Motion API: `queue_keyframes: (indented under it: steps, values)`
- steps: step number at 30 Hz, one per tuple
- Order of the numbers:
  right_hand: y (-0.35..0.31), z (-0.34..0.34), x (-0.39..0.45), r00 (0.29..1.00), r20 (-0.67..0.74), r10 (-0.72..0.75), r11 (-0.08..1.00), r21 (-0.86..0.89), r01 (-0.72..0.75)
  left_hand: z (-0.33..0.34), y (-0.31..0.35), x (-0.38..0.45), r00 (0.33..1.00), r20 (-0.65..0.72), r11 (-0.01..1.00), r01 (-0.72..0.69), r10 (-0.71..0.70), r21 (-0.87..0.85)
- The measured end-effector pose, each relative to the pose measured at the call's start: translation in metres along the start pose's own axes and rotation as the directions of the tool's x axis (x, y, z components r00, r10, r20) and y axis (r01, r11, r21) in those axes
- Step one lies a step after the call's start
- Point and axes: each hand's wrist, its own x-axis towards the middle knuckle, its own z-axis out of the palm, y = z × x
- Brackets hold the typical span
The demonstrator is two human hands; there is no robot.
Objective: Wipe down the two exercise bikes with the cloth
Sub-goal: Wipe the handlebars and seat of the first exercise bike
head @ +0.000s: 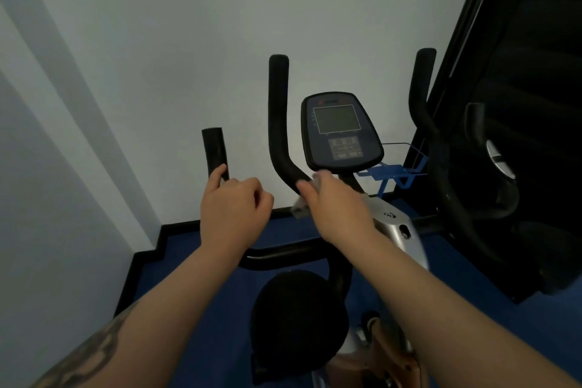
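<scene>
An exercise bike with a silver frame (392, 227) stands in front of me, its console (341, 131) facing up and its black seat (299, 321) below. My left hand (234, 211) grips the lower part of the outer left handlebar (214, 148). My right hand (333, 208) holds a pale cloth (300, 208) against the bend of the tall inner left handlebar (278, 123). Most of the cloth is hidden under the hand. The right handlebars (423, 98) rise by the dark window.
A pale wall (157, 57) stands close behind the bike. A blue bottle holder (392, 173) hangs under the console. A dark window frame (519, 104) fills the right side. The floor (195, 287) is blue with a black skirting.
</scene>
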Motion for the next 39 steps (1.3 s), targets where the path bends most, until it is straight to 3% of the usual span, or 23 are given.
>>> queue_keyframes:
  steps: [2,8,10,15,19,23,29,33,35,39]
  values:
    - [-0.019,-0.003,0.021,1.000,0.014,0.007,0.993,-0.117,-0.005,-0.001,0.000,0.000,1.000,0.017,1.000,-0.015,0.015,0.012]
    - [0.017,-0.010,-0.045,0.997,-0.047,-0.059,0.970,0.234,0.068,-0.001,-0.001,-0.003,1.000,-0.004,1.000,0.004,-0.004,-0.025]
    - [0.027,-0.011,-0.058,0.995,-0.063,-0.082,0.958,0.269,0.096,0.000,0.000,-0.002,1.000,-0.006,1.000,0.008,-0.008,-0.019]
    - [-0.004,-0.017,0.008,0.996,0.068,-0.050,0.969,0.245,0.032,0.001,-0.001,-0.001,1.000,0.021,1.000,-0.004,0.003,0.004]
    - [0.005,-0.013,0.000,0.996,0.075,-0.050,0.921,0.389,0.018,-0.002,-0.001,-0.002,0.999,0.045,1.000,-0.002,0.001,0.024]
    - [0.030,-0.007,-0.041,0.997,-0.008,-0.078,0.960,0.271,0.077,-0.002,0.003,-0.002,0.999,0.049,0.999,0.006,-0.008,0.048]
    - [-0.012,-0.007,0.014,1.000,0.002,-0.007,0.989,0.151,0.007,-0.004,0.004,-0.001,0.994,0.108,0.995,0.002,-0.013,0.101]
    - [0.010,-0.006,-0.030,0.999,-0.043,-0.011,0.969,0.245,0.022,-0.006,0.005,-0.002,0.994,0.108,0.994,0.003,-0.014,0.106]
    - [0.023,-0.005,-0.053,0.996,-0.071,-0.049,0.977,0.202,0.062,-0.004,0.005,-0.002,0.995,0.101,0.995,0.008,-0.018,0.100]
    - [0.005,-0.010,-0.011,0.998,0.056,0.023,0.990,0.136,-0.030,-0.005,0.003,0.000,0.994,0.103,0.996,0.018,-0.027,0.088]
